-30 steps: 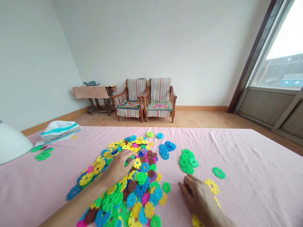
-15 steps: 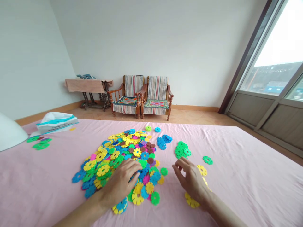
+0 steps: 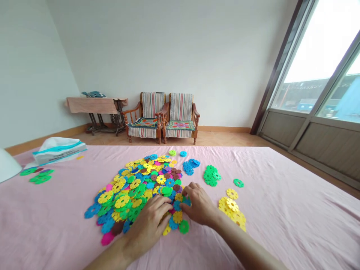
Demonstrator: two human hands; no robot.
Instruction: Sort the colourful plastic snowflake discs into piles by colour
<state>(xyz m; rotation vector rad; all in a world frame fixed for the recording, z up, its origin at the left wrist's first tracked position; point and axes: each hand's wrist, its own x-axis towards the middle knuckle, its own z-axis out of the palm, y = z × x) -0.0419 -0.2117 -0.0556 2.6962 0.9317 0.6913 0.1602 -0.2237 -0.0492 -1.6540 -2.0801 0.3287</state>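
Note:
Flower-shaped plastic discs in many colours lie in a large mixed pile (image 3: 135, 183) on the pink cloth (image 3: 270, 225). My left hand (image 3: 153, 219) rests over the near right part of the pile, its fingers bent and its thumb apart from them. At the pile's right edge, my right hand (image 3: 199, 204) has its thumb and fingers apart on either side of a blue disc (image 3: 186, 201). Its grip on that disc cannot be made out. A green disc (image 3: 183, 226) lies just below the right hand. Discs beneath both hands are hidden.
Separate groups lie to the right: blue discs (image 3: 191, 166), green discs (image 3: 211, 175) and yellow discs (image 3: 233, 210). A lone green disc (image 3: 238, 183) is beyond them. At left are a tissue pack (image 3: 59, 150) and several green discs (image 3: 42, 177). Two chairs (image 3: 167, 118) stand behind.
My right hand has moved left from beside the yellow discs to the pile's edge. My left hand has shifted slightly down. The view has turned a little to the right.

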